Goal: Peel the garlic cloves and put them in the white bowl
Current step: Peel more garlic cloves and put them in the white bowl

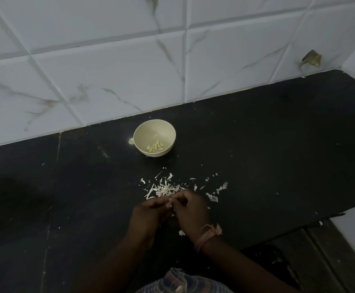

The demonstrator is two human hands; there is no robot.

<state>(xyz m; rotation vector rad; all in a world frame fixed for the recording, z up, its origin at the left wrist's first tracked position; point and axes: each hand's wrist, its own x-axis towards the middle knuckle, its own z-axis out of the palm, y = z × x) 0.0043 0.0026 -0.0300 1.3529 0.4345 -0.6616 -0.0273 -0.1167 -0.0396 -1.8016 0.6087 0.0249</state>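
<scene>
The white bowl (138,134) stands on the black counter near the tiled wall, with several peeled garlic cloves (155,146) lying in its bottom. Below it, close to me, my left hand (149,212) and my right hand (190,210) meet fingertip to fingertip. Between them they pinch a small pale garlic clove (170,201), mostly hidden by the fingers. A pile of garlic skins (164,188) lies just beyond my fingertips.
Loose skin flakes (216,192) are scattered to the right of the pile and a few lie under my wrists. The black counter (278,144) runs along a white marbled tile wall (109,70). Its front edge drops off at lower right.
</scene>
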